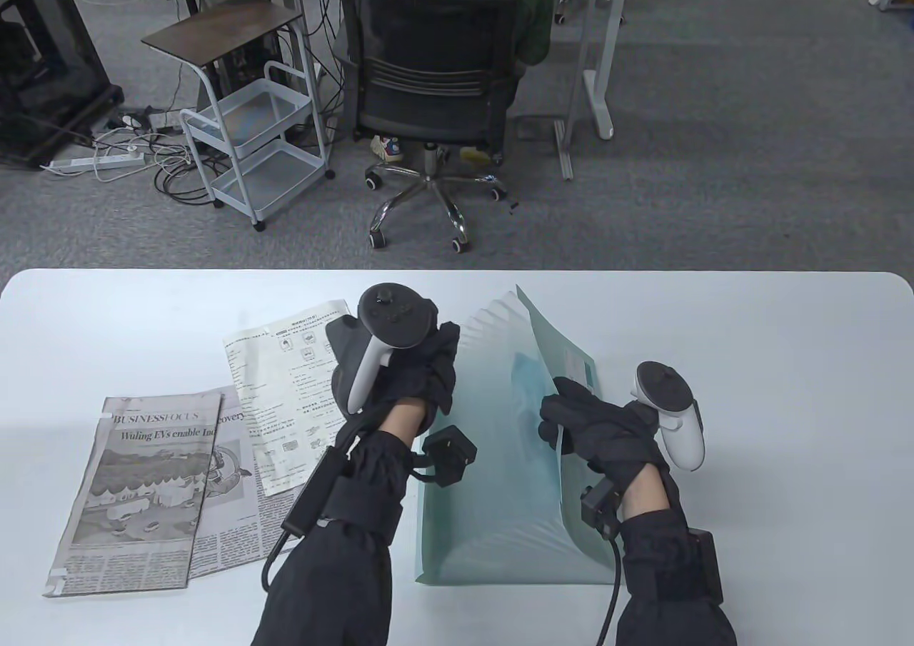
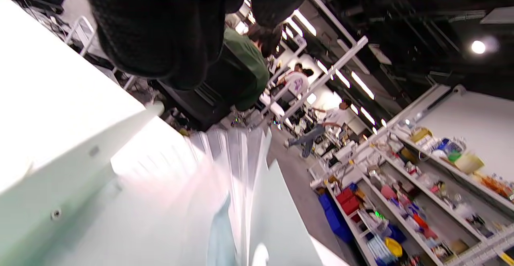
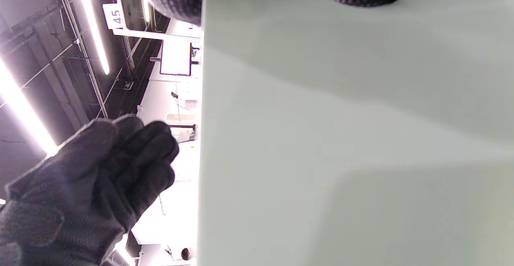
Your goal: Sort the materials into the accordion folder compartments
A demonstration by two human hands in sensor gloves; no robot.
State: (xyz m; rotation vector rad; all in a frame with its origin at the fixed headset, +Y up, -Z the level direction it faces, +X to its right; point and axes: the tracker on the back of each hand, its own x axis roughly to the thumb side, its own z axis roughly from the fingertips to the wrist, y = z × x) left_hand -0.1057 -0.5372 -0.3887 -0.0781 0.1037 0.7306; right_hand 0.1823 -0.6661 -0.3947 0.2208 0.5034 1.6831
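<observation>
**Folder held open, no sheet yet in hand**

Lying flat on the white table (image 1: pixel 785 332), mouth fanned wide: a pale green accordion folder (image 1: pixel 493 503), white pleated dividers (image 1: pixel 489 325) spread out at its far end. Front flap (image 1: pixel 564 360) lifted and tilted up to the right, pinched along its edge by the right hand (image 1: pixel 600 435), fingers curled over the flap with the thumb behind, as the right wrist view bears out. Something blue (image 1: pixel 525 375) showing inside one pocket; which compartment, impossible to tell.

Hovering just left of the folder's pleats: the left hand (image 1: pixel 421 378), fingers loosely curled and together, gripping nothing visible. Not clear whether it touches the dividers.

Left of the folder, partly under that hand: a printed instruction sheet (image 1: pixel 285 403). Further left again, overlapping its lower corner: a folded newspaper (image 1: pixel 136 489) with a business headline.

Judged step: opening and steadying the folder, ahead of filing either loose paper. Still to be sorted: both sheets, lying outside the folder.

Next move likely calls for keeping the flap raised with the right hand, reaching left for the instruction sheet, pinching it by an edge, then sliding it edge-first between two dividers without crumpling against the pleats.
</observation>
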